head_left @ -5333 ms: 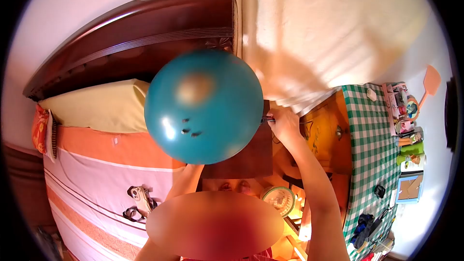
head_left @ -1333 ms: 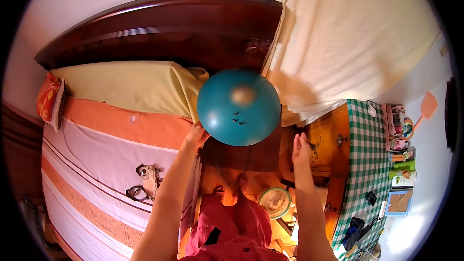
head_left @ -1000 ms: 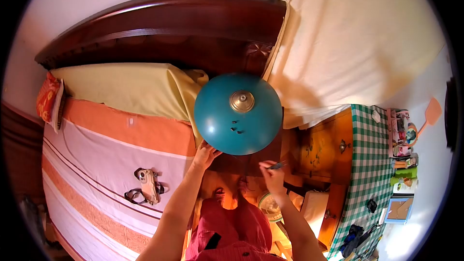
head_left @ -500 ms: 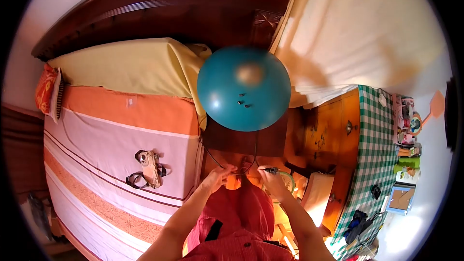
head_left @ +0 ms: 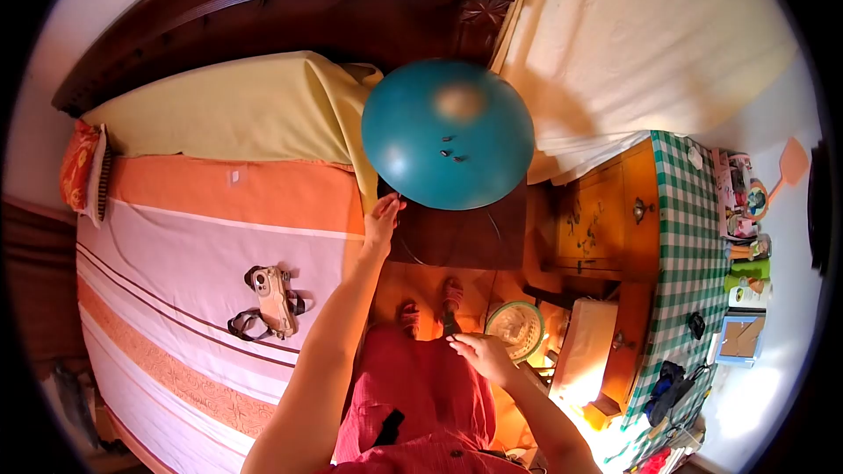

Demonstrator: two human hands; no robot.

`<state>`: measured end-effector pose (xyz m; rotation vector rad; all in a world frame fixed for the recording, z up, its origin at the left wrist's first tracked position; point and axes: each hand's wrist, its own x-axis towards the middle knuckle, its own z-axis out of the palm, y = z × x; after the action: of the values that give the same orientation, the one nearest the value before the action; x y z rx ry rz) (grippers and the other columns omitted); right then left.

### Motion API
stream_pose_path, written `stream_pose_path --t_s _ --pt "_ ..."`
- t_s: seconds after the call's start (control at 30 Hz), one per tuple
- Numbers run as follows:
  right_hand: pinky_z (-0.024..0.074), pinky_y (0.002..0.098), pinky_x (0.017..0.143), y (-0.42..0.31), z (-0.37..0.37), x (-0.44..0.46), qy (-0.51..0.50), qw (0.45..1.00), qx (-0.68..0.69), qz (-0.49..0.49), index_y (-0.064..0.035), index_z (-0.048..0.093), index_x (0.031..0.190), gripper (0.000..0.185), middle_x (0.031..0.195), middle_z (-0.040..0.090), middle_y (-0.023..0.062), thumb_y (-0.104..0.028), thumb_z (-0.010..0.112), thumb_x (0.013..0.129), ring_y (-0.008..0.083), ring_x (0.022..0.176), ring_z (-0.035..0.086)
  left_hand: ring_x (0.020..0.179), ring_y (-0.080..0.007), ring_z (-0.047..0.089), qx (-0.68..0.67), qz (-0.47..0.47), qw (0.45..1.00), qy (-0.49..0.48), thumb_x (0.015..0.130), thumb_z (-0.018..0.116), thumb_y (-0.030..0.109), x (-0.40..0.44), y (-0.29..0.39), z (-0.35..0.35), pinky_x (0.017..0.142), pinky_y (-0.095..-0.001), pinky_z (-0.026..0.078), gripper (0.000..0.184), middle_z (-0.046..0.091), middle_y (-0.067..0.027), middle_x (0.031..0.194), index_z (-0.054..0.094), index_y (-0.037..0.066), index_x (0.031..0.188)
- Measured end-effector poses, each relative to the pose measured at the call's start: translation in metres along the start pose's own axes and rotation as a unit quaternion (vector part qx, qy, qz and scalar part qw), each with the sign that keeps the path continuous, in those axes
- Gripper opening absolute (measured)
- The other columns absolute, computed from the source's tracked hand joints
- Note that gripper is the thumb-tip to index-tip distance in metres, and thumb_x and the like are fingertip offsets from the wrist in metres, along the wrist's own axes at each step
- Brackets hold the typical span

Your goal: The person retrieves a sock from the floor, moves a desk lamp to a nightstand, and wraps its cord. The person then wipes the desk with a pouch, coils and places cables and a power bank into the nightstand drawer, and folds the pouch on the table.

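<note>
A large teal dome [head_left: 443,145] rests on a dark brown surface [head_left: 465,246], with several small dark pieces on its top. My left hand [head_left: 381,224] is beside its lower left edge, fingers pinched, seemingly on a thin dark wire. Part of the wire [head_left: 413,254] curves below the dome; its contact with my fingers is hard to see. Lower down, in front of my red clothing, my right hand [head_left: 481,355] is closed on a small dark tool [head_left: 450,325] that points upward. The tool's exact kind is unclear.
At left is a bed [head_left: 202,281] with a phone in a strapped case [head_left: 274,303] on it. A round basket [head_left: 515,332] stands on the tiled floor to the right. Beyond it are a wooden cabinet [head_left: 606,211] and a green checked tablecloth [head_left: 680,237] under various items.
My left hand has moved up to the dome's edge. My right hand has moved down and slightly left with the dark tool. The view has shifted slightly.
</note>
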<state>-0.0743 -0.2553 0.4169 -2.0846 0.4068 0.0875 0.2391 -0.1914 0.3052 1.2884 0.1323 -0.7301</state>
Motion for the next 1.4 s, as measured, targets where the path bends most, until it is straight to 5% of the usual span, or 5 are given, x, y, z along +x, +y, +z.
stream_pose_path --t_s 0.47,0.6,0.9,1.1,1.4 --pt "0.0474 0.0385 0.062 0.033 -0.001 0.139 0.138 0.970 -0.177 -0.093 -0.0060 0.066 0.089 0.014 0.077 0.060 0.0110 -0.015 0.062 0.079 0.0299 0.074 0.059 0.109 -0.0220 0.051 0.056 0.104 0.993 -0.020 0.076 0.056 -0.011 0.037 -0.035 -0.005 0.089 -0.0327 0.045 0.056 0.050 -0.0095 0.128 0.040 0.002 0.128" --pt "0.0487 0.0377 0.064 0.098 0.016 0.179 0.097 0.961 -0.234 -0.109 -0.0062 0.067 0.090 0.016 0.080 0.061 0.0109 -0.015 0.063 0.078 0.0295 0.074 0.060 0.099 -0.0187 0.054 0.261 0.140 0.955 -0.014 0.072 0.062 -0.011 0.031 -0.052 -0.008 0.085 -0.0316 0.047 0.055 0.057 -0.0107 0.118 0.045 0.002 0.123" --pt "0.0498 0.0376 0.068 0.131 0.029 0.201 0.085 0.959 -0.242 -0.120 -0.0051 0.065 0.093 0.017 0.082 0.061 0.0129 -0.017 0.062 0.081 0.0301 0.078 0.060 0.089 -0.0163 0.060 0.064 0.217 0.974 0.033 0.076 0.062 -0.011 0.047 -0.086 0.002 0.080 -0.0256 0.050 0.030 0.060 -0.0101 0.098 0.053 -0.003 0.104" --pt "0.0440 0.0410 0.084 0.180 -0.050 0.261 0.354 0.870 -0.300 -0.165 -0.0032 0.061 0.099 0.022 0.101 0.057 0.0145 -0.008 0.060 0.078 0.0336 0.096 0.053 0.095 -0.0200 0.059 0.176 0.268 0.946 0.041 0.072 0.066 -0.010 0.057 -0.096 0.008 0.081 -0.0288 0.051 0.044 0.058 -0.0130 0.106 0.049 -0.002 0.113" --pt "0.0453 0.0448 0.084 0.263 -0.119 0.306 0.382 0.844 -0.355 0.124 -0.0053 0.052 0.118 0.035 0.118 0.054 0.0193 -0.020 0.055 0.086 0.0367 0.104 0.054 0.068 -0.0268 0.062 0.473 0.382 0.777 0.166 0.073 0.068 0.008 0.031 -0.099 0.004 0.062 -0.0363 0.050 0.021 0.065 -0.0101 0.075 0.062 0.006 0.094"
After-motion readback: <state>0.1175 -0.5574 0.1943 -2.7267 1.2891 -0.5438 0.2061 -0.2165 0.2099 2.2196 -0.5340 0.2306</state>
